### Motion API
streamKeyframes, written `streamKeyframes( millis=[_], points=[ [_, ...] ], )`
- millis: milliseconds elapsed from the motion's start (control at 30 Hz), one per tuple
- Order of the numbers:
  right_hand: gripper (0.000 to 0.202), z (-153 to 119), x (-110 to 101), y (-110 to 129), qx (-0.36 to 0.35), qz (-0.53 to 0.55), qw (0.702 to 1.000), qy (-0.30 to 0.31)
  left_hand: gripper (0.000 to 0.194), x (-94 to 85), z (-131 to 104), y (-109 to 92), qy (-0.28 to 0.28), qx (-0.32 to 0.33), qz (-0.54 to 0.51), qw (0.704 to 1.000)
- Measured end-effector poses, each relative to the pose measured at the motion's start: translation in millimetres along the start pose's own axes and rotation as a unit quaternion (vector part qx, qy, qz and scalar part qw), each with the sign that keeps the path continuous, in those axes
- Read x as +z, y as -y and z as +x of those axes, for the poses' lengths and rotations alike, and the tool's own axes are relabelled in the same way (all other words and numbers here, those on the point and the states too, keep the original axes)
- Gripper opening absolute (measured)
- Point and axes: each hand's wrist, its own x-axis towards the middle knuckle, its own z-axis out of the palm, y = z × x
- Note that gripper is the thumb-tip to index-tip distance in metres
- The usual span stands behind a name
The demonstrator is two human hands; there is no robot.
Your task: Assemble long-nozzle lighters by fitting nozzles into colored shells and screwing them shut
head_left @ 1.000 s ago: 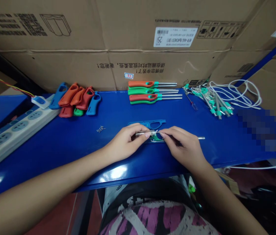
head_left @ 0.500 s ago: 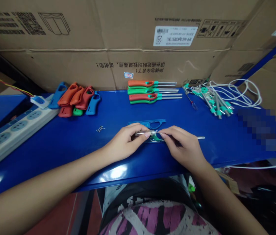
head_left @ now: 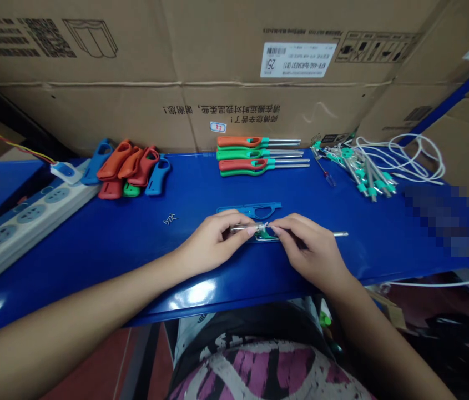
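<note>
the left hand (head_left: 213, 245) has its fingers clamped on a small clear tube (head_left: 243, 228), above the table (head_left: 126, 244) and near a green part (head_left: 266, 234). at the tube's end, the fingers of the right hand (head_left: 311, 244) are together; what they pinch is too small to tell. i think it is better to hold the tube level and press lightly, without bending the metal rod (head_left: 341, 234).
</note>
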Motion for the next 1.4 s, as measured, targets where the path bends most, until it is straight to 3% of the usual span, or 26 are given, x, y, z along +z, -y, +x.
streamKeyframes(
  millis=[767, 1400],
  points=[
    [0.012, 0.3, -0.8, 1.4, 0.005, 0.031, 1.000, -0.003, 0.024, 4.1, 0.2, 0.1, -0.002, -0.012, -0.060, 0.998],
    [0.012, 0.9, -1.0, 2.3, 0.011, 0.041, 0.999, 0.013, 0.023, 6.5, -1.3, -0.8, -0.006, -0.001, -0.037, 0.999]
  ],
)
